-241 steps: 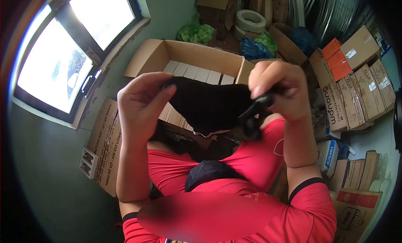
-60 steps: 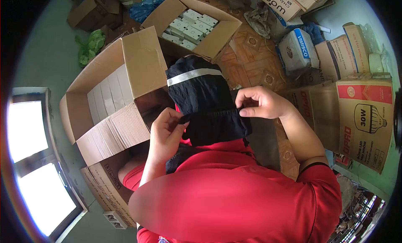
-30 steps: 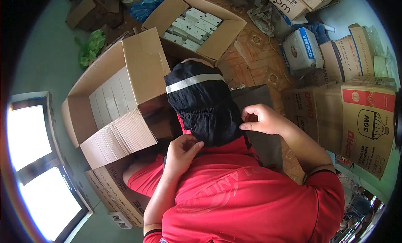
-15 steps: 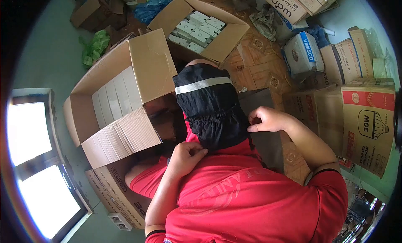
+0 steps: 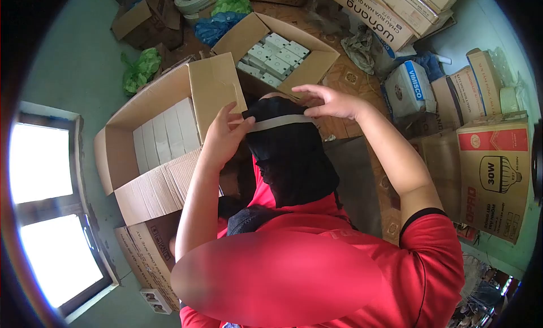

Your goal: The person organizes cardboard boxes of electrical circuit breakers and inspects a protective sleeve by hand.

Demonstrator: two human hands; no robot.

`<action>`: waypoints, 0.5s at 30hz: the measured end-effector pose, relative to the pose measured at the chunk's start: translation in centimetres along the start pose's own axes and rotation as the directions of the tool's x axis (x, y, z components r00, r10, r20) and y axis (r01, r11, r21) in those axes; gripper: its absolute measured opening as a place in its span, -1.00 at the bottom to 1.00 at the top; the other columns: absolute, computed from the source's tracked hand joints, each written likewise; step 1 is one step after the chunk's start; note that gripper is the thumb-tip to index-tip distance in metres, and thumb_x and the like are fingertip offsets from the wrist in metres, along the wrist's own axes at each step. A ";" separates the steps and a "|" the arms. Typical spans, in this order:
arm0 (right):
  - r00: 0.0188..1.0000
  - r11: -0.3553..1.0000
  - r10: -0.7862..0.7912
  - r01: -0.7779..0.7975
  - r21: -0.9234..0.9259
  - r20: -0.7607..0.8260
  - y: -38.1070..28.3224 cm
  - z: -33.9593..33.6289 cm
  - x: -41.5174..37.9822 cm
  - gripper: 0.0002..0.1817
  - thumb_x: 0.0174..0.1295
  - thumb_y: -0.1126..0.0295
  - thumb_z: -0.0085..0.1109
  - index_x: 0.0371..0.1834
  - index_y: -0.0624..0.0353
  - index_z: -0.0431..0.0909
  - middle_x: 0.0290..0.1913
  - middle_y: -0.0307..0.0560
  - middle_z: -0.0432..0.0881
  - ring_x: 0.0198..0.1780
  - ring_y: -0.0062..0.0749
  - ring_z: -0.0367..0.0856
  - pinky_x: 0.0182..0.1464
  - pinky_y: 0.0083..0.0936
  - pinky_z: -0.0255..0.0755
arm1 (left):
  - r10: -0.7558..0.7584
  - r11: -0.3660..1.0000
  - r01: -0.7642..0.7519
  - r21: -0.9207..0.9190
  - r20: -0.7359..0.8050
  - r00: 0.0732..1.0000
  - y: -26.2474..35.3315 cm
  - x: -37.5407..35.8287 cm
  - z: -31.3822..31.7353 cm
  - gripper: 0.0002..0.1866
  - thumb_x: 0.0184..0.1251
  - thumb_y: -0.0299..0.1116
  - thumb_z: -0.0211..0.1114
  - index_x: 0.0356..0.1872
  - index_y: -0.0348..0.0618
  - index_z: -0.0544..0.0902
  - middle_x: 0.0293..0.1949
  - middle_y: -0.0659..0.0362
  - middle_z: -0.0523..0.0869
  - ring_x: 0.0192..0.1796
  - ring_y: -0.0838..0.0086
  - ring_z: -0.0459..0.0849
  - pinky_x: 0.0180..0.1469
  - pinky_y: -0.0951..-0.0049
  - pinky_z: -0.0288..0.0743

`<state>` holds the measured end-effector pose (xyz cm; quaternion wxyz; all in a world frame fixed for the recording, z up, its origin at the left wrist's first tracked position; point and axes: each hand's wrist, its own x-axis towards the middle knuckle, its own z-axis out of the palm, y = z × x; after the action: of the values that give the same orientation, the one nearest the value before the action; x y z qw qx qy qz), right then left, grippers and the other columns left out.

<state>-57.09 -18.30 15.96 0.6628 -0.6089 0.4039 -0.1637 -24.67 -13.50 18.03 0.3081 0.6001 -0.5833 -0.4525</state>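
A black gathered cloth (image 5: 294, 169) with a pale grey stripe lies spread over my lap and raised leg. My left hand (image 5: 222, 137) is at the left end of the stripe, fingers apart and thumb tip right at the cloth's edge. Across from it, my right hand (image 5: 331, 103) hovers at the stripe's right end with thumb and fingers spread. Neither hand is closed around anything. Beside my left forearm stands an open cardboard box (image 5: 161, 186) holding a row of white flat boxes (image 5: 169, 133).
Beyond my knees, another open carton (image 5: 322, 59) holds several white switch boxes (image 5: 277, 56). A bulb carton (image 5: 492, 181) and a VIMISCO box (image 5: 410, 85) stand on the right. Green (image 5: 141, 68) and blue plastic bags (image 5: 220, 27) lie at the back left, near the window wall (image 5: 102, 130).
Both hands have moved from the cloth's near edge up to the stripe at its far end, and their fingers have spread. The cloth now lies smoother. The view has shifted slightly.
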 end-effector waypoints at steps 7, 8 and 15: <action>1.000 0.929 -0.007 0.007 -0.369 0.001 -1.6 -1.8 0.2 -0.77 0.25 0.36 0.46 -0.14 0.25 0.68 -0.24 -0.29 0.71 -0.17 -0.64 0.59 -0.06 -0.58 0.47 | -0.078 0.996 0.083 -0.015 0.210 0.975 0.2 1.9 -0.7 -0.69 0.33 -0.41 0.47 0.00 -0.33 0.65 -0.17 0.15 0.72 -0.20 0.57 0.63 -0.21 0.51 0.50; 0.999 0.939 -0.052 0.045 -0.341 -0.012 -1.6 -1.9 -0.1 -0.77 0.25 0.32 0.47 -0.20 0.26 0.69 -0.30 -0.31 0.69 -0.23 -0.67 0.57 -0.12 -0.58 0.44 | -0.010 0.998 0.022 -0.062 0.186 0.983 0.4 1.8 -0.6 -0.75 0.31 -0.45 0.46 -0.07 -0.31 0.64 -0.21 0.17 0.71 -0.22 0.58 0.63 -0.21 0.51 0.50; 0.963 0.813 -0.251 0.156 -0.560 -0.097 -5.1 0.3 -5.8 -0.75 0.13 0.33 0.49 -0.24 0.20 0.65 -0.36 -0.13 0.69 -0.31 -0.43 0.63 -0.19 -0.42 0.46 | 0.325 0.945 -0.323 -0.060 0.045 0.945 3.5 -3.6 -1.1 -0.82 0.12 -0.68 0.38 -0.32 -0.22 0.58 -0.25 0.11 0.75 -0.14 0.44 0.70 -0.07 0.46 0.57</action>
<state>-59.12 -15.03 22.70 0.4032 -0.7968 0.4200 -0.1618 -24.82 -10.57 22.33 0.3779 0.4754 -0.6700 -0.4269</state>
